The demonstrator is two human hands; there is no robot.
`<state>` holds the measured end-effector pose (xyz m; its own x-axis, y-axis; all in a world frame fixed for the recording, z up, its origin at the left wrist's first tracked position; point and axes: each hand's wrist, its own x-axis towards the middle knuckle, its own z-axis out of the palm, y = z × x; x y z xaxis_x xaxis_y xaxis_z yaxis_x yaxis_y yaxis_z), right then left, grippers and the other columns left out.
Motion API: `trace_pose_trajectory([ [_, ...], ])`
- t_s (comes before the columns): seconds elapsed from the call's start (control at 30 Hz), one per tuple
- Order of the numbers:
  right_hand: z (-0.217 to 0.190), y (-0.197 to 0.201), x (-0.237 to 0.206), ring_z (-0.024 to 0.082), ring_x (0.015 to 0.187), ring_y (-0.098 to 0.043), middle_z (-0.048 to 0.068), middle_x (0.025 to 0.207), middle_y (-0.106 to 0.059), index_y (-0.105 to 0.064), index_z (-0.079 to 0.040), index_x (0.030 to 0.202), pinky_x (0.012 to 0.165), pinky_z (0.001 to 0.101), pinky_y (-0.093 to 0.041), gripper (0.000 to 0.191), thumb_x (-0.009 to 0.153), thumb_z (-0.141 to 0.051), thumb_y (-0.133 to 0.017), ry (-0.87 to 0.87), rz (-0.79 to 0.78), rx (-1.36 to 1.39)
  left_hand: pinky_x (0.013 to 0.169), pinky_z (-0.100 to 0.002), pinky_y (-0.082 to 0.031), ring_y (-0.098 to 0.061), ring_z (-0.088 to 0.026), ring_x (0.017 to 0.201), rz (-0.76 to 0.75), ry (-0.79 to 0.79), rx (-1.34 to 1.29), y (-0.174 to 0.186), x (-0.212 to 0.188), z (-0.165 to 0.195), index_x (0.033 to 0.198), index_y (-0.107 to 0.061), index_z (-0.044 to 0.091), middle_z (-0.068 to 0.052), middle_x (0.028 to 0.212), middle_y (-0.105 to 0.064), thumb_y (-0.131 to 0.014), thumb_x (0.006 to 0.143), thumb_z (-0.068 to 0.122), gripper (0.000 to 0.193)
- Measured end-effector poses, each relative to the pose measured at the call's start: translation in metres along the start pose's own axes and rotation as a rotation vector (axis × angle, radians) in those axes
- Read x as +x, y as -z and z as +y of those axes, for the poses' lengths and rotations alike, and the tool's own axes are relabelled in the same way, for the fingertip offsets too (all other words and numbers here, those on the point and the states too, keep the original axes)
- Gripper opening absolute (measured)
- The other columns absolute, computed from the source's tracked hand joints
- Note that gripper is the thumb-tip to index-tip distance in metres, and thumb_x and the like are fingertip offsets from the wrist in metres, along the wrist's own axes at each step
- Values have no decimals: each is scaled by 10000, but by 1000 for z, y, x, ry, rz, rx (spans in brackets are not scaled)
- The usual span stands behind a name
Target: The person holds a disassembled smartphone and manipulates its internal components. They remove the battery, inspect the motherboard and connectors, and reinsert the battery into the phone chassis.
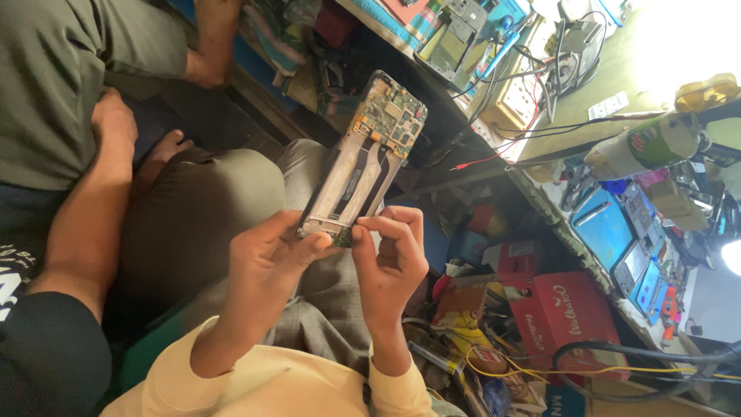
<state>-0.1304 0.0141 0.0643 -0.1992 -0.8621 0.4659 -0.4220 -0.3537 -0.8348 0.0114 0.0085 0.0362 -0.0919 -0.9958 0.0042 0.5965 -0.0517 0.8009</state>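
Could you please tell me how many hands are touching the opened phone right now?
2: the left hand grips the opened phone at its lower end, and the right hand pinches the same end beside it. A co-worker's hand rests apart.

From my remote seat, I saw a cluttered workbench running along the right, washed out by strong light at its far end. Red cardboard boxes and loose cables crowded the dim space beneath it.
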Motion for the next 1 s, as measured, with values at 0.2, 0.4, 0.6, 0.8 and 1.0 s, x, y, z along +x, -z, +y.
trace_pose_trajectory([
  [0.2,-6,0,3,37,825,-521,30,1052,-530,-716,15,1083,657,166,-416,140,956,76,-711,-86,30,-29,924,-356,-653,-701,-126,936,-7,-24,-98,1,0,1,1147,-675,-99,-122,1024,-740,-718,955,91,274],
  [0.4,-12,3,0,108,910,-569,67,1093,-570,-717,-9,1148,740,222,-460,243,945,120,-677,65,-58,-129,915,-384,-662,-724,-162,965,30,-1,-107,1,2,2,1130,-676,-111,-144,1033,-745,-713,955,89,269],
  [0.6,-7,4,-11,248,1030,-637,118,1172,-590,-713,-47,1177,879,328,-532,366,849,118,-715,319,-76,-402,926,-396,-662,-721,-169,969,45,-4,-147,0,2,3,1096,-655,-113,-147,1031,-741,-701,974,106,255],
  [0.8,0,12,-21,269,1020,-607,83,1129,-582,-724,-68,1181,907,387,-519,370,825,29,-762,451,-107,-479,932,-415,-653,-726,-181,960,44,0,-154,-1,2,1,1123,-655,-118,-156,1018,-738,-695,981,102,265],
  [1.0,7,11,-25,276,1021,-583,92,1130,-541,-726,-81,1199,906,402,-497,328,874,-86,-777,456,-99,-483,934,-407,-658,-726,-167,940,57,-9,-127,-3,1,-1,1134,-655,-107,-143,1000,-741,-691,980,92,254],
])
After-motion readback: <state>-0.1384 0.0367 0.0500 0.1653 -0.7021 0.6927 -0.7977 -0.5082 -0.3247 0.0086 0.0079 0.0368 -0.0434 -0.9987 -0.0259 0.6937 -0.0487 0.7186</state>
